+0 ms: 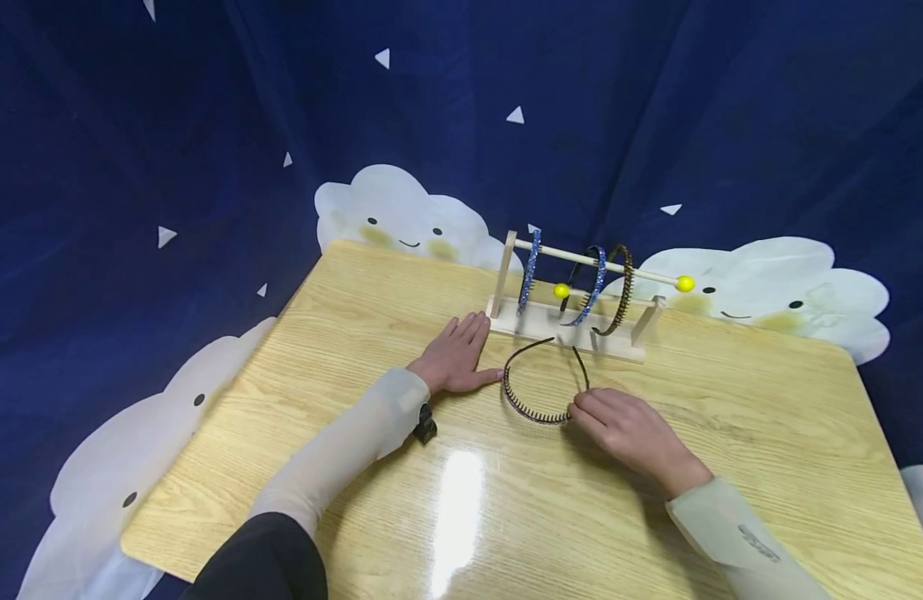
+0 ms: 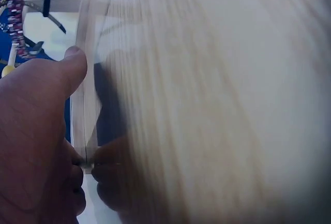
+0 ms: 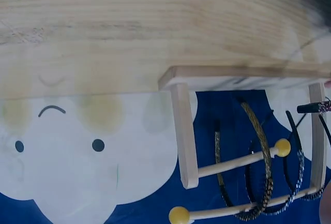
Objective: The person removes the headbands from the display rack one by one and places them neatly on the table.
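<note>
My right hand pinches a dark headband with small teeth at its lower right side, in front of the wooden stand. The headband's two ends point toward the stand. Palm down at the stand's left end, my left hand has its fingers straight and its fingertips by the base. Its thumb reaches to the held headband's left side. On the stand's upper rod hang a blue glittery headband at the left, another blue headband, and a brown headband. In the left wrist view my left hand lies beside the base.
Yellow balls cap the rod ends, and the upper one sticks out to the right. The wooden table extends around the stand. Behind it hangs a dark blue curtain with white clouds and triangles.
</note>
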The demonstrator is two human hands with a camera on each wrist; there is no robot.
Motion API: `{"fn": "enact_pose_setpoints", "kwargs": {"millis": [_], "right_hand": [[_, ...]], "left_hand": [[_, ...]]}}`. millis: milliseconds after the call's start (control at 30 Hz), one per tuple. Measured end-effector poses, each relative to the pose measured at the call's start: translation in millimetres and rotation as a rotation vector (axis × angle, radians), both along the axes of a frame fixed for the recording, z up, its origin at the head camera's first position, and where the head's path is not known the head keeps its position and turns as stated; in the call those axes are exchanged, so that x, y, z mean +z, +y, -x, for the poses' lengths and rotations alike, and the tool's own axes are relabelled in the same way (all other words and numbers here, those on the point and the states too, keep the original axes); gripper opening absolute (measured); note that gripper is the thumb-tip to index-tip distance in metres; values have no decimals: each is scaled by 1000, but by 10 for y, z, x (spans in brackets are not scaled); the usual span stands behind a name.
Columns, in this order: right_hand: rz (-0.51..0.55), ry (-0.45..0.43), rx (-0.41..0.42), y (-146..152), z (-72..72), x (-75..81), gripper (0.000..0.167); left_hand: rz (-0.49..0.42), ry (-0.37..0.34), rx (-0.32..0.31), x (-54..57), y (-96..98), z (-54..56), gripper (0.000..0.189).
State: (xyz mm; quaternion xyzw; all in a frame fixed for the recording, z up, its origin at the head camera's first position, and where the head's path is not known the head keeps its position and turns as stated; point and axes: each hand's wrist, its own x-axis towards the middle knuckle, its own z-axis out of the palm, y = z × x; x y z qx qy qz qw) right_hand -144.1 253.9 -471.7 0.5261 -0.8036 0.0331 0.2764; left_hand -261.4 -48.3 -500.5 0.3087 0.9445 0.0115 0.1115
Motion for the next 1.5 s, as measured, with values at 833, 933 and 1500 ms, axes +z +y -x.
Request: {"fn": "enact_pose_setpoints", "kwargs": {"millis": [833,933,1500], "right_hand": [[-124,-49,-27,-15,148,-222,32],[-135,-77,-31,-19,171,-204,28],[-198,-140,-61,6,163,-172,21]], "left_hand": [[-23,-41,10,-5,1,19,88],[-21,-44,12,-6,-3,19,88],[-43,-43,10,0,-17,10,88]]}}
